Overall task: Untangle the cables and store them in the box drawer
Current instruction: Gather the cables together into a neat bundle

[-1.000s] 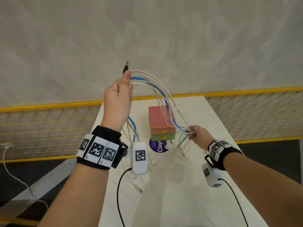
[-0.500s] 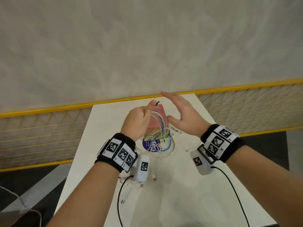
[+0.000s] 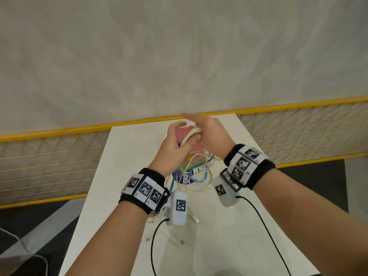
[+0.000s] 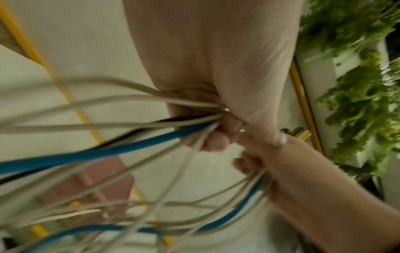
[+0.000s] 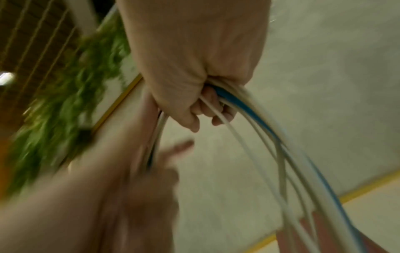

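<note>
A tangle of white cables with one blue cable hangs in loops over the white table. My left hand grips one part of the bundle. The left wrist view shows its fingers curled round white, blue and black strands. My right hand is pressed close against the left and grips another part, its fingers curled round the cables. Both hands hover above the stacked drawer box, pink on top, mostly hidden behind them.
A purple round label lies in front of the box under the loops. Loose connector ends trail on the table near my left wrist. A yellow mesh fence runs behind the table. Green plants stand beside it.
My left hand has come down from head height to just above the box. The right hand has moved up to meet it and closed round the bundle, and the cable loops have slackened.
</note>
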The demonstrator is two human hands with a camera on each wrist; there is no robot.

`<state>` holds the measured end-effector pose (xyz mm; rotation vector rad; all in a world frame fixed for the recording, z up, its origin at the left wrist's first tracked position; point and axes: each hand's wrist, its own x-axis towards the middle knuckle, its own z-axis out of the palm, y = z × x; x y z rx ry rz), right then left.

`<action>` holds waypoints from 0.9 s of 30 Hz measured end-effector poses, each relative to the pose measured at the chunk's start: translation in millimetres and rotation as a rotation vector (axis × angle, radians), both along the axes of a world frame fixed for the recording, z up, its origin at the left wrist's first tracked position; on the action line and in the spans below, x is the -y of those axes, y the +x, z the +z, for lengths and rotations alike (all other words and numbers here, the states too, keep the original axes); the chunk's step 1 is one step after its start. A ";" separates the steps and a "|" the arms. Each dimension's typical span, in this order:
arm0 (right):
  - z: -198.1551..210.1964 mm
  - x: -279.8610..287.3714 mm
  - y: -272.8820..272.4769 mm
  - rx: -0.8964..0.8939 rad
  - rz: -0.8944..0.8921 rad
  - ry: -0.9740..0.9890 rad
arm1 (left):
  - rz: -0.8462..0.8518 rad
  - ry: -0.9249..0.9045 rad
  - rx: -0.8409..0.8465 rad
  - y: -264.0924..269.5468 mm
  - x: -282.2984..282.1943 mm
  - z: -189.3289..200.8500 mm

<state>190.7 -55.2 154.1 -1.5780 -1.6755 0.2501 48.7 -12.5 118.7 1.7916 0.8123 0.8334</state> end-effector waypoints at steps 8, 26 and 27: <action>10.2 7.8 78.9 -0.180 -0.304 0.039 | 0.018 0.049 -0.378 -32.6 0.1 -49.8; -45.0 14.4 18.5 0.331 0.005 -0.313 | -0.131 0.277 -0.487 -8.0 0.9 -38.5; -42.6 17.8 23.6 0.248 -0.002 -0.276 | -0.115 0.247 -0.460 -15.3 -1.8 -44.4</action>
